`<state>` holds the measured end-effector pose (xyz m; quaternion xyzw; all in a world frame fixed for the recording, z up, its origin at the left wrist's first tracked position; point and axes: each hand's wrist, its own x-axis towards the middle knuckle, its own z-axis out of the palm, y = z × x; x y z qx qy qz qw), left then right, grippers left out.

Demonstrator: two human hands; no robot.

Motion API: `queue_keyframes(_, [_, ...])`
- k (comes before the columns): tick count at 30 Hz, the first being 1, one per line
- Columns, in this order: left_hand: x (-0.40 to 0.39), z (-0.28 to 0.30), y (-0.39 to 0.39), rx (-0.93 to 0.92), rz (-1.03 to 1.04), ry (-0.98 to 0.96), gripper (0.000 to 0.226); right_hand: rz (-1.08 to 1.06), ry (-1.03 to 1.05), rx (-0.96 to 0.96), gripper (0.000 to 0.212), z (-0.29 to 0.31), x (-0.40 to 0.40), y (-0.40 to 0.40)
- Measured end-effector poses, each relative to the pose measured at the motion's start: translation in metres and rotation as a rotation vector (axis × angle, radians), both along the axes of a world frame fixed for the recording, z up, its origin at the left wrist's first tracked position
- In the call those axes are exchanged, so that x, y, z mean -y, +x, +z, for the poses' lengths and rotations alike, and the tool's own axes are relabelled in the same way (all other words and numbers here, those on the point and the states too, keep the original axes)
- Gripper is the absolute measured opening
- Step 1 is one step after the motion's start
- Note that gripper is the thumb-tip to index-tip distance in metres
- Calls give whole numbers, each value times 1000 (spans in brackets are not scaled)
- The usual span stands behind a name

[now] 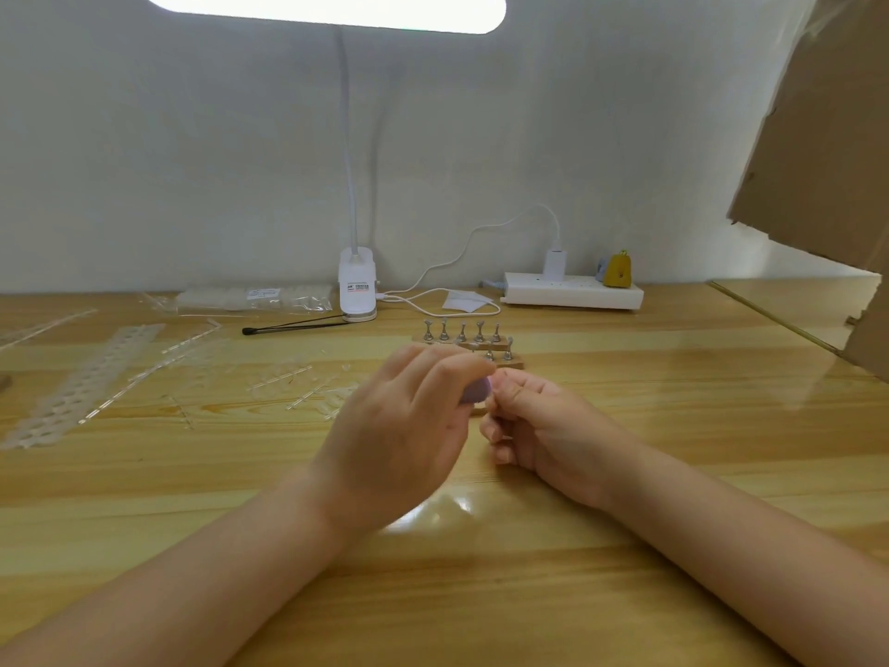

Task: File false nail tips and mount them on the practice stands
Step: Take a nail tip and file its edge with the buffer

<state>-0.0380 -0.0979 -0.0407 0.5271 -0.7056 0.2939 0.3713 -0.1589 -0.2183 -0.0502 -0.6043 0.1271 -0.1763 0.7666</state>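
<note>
I count two wooden practice stands (513,362) as my landmark, one behind the other, metal holders upright on them: five on the rear block, at least two visible on the front one, the rest hidden by the left hand (401,438). That hand sits just in front of the stands, back of the hand up, fingers (435,377) curled round one purple nail file (475,392), only its rounded end showing. The right hand (543,423) is just right of it, touching at the fingertips, fingers bent in, thumb and forefinger pinched together at the file's end; I can't make out clearly whether a nail tip is in the pinch, too small and blurred. Both forearms rest low over the bench (673,426). Left of the stands lie clear sprues with loose nail tips (308,382), too many and too faint to count, and one perforated strip (84,387) farther left. Behind the stands: one clip lamp (357,291), one black tweezers (298,324), one bag of tips (255,298), one white power strip (575,292) with one charger plugged in, one yellow item beside it. One cardboard panel (818,151) hangs far right.
</note>
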Motion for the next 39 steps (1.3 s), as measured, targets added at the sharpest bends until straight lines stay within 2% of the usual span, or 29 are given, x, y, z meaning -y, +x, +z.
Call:
queue_keyframes(3, [5,-4,-10,31,-69,19,44,7,-23,-28,13,-1,2,1])
queue_keyframes(9, [-1,-3,8,-44,74,64,44,16,25,-4,20,0,2,1])
queue_keyframes(12, [3,-2,-6,-28,-47,16,41,14,-17,-27,20,-3,3,2])
queue_keyframes(14, [5,-5,-11,7,-86,48,45,14,-49,-51,19,-2,3,2])
queue_keyframes(19, [-2,-5,10,-54,54,89,52,21,29,-7,19,1,2,1])
queue_keyframes(22, [2,-1,-2,-49,-48,14,43,21,-4,-11,15,-2,2,1])
queue_keyframes(24, [5,-3,-10,-10,-98,34,43,21,-33,-29,12,-1,3,1])
queue_keyframes(29, [-1,-5,9,-23,50,95,53,9,74,17,20,2,2,0])
queue_keyframes(33, [3,-1,-5,-22,-55,5,42,0,16,0,12,-1,2,1])
queue_keyframes(35, [4,-3,-7,27,-61,49,44,7,9,2,10,-1,2,0])
queue_keyframes(39, [-1,-2,13,-1,84,95,51,6,68,20,17,2,1,0])
